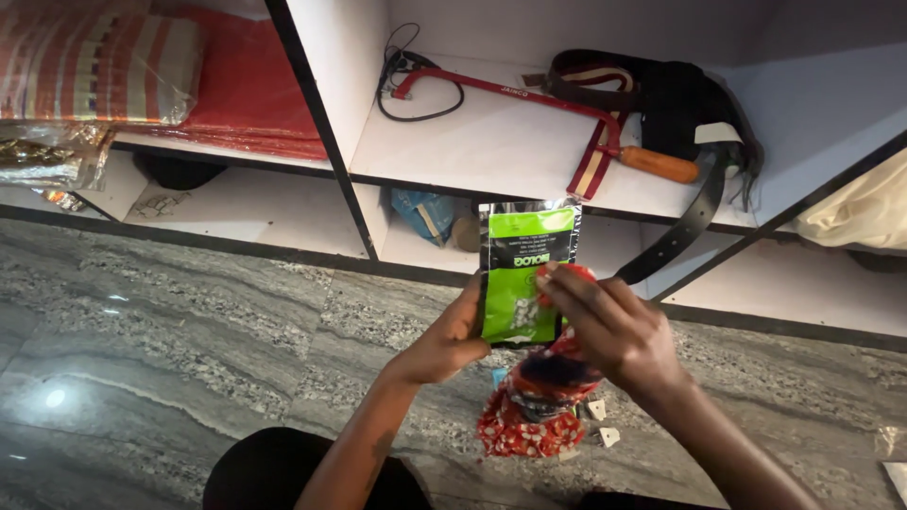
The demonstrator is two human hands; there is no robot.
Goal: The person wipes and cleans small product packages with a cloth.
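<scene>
Both the left hand [444, 340] and right hand [609, 326] pinch the light, floppy, slick green pouch [524, 274] by its side edges above the floor [189, 321].

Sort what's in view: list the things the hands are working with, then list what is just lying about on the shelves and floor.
In hand:
- green and black packet, held by the left hand and right hand
- red patterned bag under the hands

Lying about:
- red hacksaw
- black belt
- black cable
- striped cloth
- small white pieces on the floor
</scene>
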